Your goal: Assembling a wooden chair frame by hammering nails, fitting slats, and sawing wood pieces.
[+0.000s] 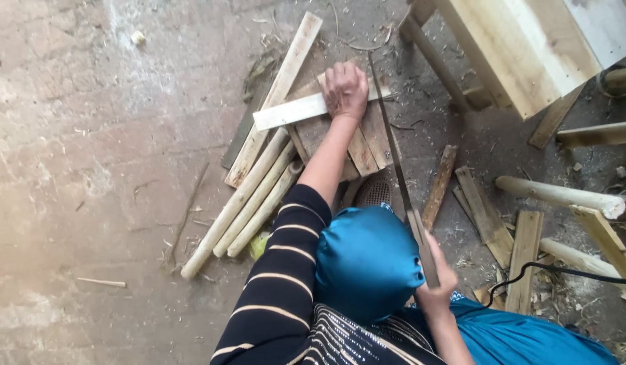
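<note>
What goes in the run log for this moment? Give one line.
left hand: pressing pale wood strip on board stack | right hand: gripping long saw | saw blade: beside strip's end | round poles: lying left

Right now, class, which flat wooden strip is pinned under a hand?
The pale strip lying crosswise atop the pile, pressed by the left hand; other strips lie untouched.

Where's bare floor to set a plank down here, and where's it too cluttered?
Free: the concrete floor left of the round poles, bare but for a few splinters. Crowded: under the left hand, pressing a pale slat on stacked boards, with the saw in the right hand; offcuts and the wooden frame fill the right.
</note>
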